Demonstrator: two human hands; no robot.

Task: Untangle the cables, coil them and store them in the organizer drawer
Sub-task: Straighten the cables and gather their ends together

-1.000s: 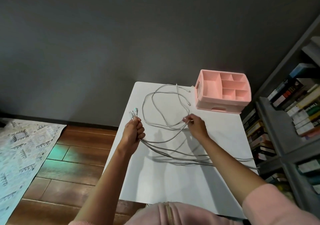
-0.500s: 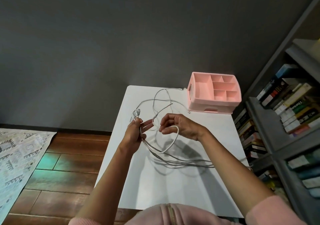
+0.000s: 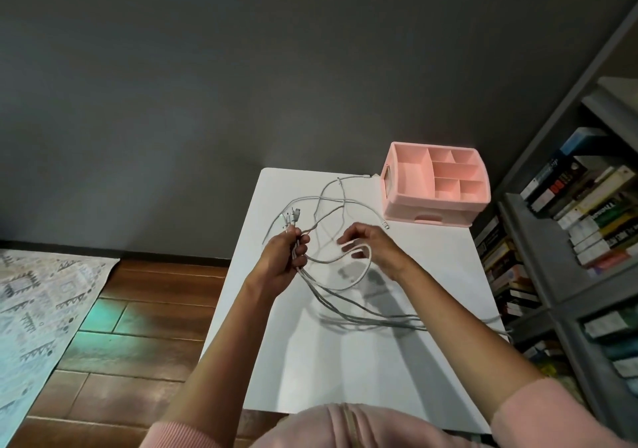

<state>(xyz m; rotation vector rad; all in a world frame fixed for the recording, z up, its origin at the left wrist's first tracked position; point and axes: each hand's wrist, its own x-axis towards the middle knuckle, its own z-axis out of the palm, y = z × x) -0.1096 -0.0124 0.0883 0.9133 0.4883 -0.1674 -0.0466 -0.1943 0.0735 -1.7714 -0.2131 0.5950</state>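
Several grey-white cables (image 3: 359, 313) lie tangled across the white table (image 3: 362, 371). My left hand (image 3: 284, 257) grips a bunch of them near their plug ends (image 3: 291, 218), which stick up above my fist. My right hand (image 3: 371, 245) hovers just right of it with curled fingers, and a loop of one cable (image 3: 345, 276) hangs from them. More loops trail toward the table's far edge and off its right side. The pink organizer (image 3: 436, 185) stands at the far right corner, its drawer (image 3: 428, 214) shut.
A grey bookshelf (image 3: 566, 240) full of books stands close along the table's right side. A dark wall is behind the table. Wooden floor and a patterned rug (image 3: 38, 309) lie to the left.
My right hand has lifted a cable from mid-table and brought it toward my left hand, forming a loop. My left hand keeps its grip on the bundle. The view has shifted a little.
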